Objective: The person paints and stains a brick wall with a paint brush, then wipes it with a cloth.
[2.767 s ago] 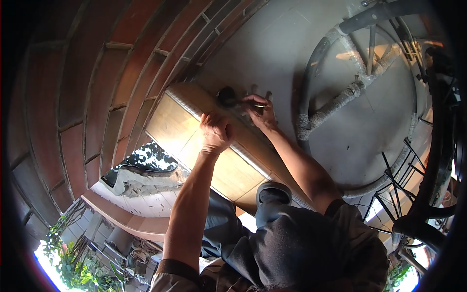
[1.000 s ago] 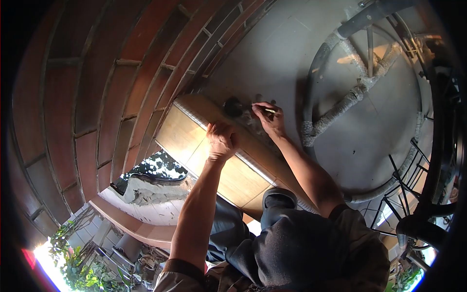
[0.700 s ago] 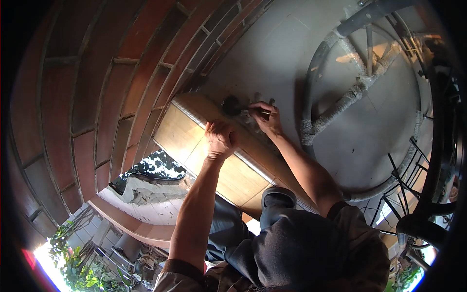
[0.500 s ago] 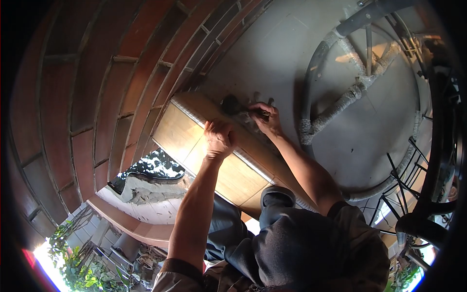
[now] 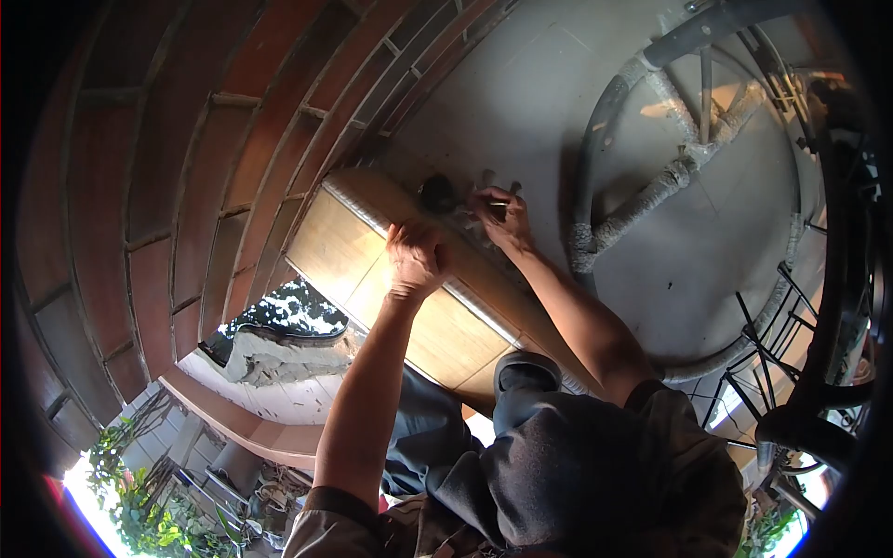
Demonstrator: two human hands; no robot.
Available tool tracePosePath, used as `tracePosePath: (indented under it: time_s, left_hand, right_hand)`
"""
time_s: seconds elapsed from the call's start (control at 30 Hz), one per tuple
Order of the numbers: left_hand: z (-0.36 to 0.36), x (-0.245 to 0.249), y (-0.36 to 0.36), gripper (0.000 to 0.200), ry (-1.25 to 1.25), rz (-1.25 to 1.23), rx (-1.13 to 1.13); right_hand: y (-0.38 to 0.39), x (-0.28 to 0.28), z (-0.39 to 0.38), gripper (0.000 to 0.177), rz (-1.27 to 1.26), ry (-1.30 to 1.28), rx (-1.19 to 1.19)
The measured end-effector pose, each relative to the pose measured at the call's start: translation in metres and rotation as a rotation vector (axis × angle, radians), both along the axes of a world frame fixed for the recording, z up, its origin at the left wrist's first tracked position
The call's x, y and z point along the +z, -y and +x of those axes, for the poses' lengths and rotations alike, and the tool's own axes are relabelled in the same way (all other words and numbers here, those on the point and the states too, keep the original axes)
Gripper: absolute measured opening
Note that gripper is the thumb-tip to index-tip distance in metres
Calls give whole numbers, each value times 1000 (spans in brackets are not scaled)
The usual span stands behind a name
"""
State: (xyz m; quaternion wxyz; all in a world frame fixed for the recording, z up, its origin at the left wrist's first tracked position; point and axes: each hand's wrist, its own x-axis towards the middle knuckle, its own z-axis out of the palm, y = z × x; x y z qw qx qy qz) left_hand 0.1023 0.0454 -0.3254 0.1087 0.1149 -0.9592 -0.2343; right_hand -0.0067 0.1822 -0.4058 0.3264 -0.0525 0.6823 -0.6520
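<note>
My left hand [image 5: 416, 260] is closed at the rounded edge of a tan tiled step [image 5: 433, 339], knuckles up, its palm side hidden. Farther in, my right hand [image 5: 503, 219] pinches a thin, pale, stick-like handle [image 5: 499, 205] near the foot of the white wall. I cannot tell what its working end is. Just left of those fingers a dark round shape [image 5: 435, 192] shows low on the wall, with pale grey patches [image 5: 488, 177] around it.
A brick wall [image 5: 214, 177] rises along the left. On the right stands a large wheel-like frame [image 5: 684, 172] with wrapped spokes, beside black metal bars [image 5: 772, 358]. My shoe [image 5: 527, 372] is on the step. Plants [image 5: 139, 493] grow at lower left, below a curved ledge [image 5: 233, 418].
My right hand has shifted slightly left and turned a little, so the pale handle shows more clearly. My left hand stays at the step edge. The view has tilted slightly.
</note>
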Motion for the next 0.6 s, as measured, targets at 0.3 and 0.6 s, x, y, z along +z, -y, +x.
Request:
tracePosePath:
  time_s: [0.3, 0.6]
  left_hand:
    - [-10, 25, -4, 10, 240, -64, -134]
    - [-48, -4, -110, 59, 1189, 117, -240]
  right_hand:
    - [0, 9, -15, 19, -430, 708, -463]
    - [-32, 30, -45, 20, -766, 931, -494]
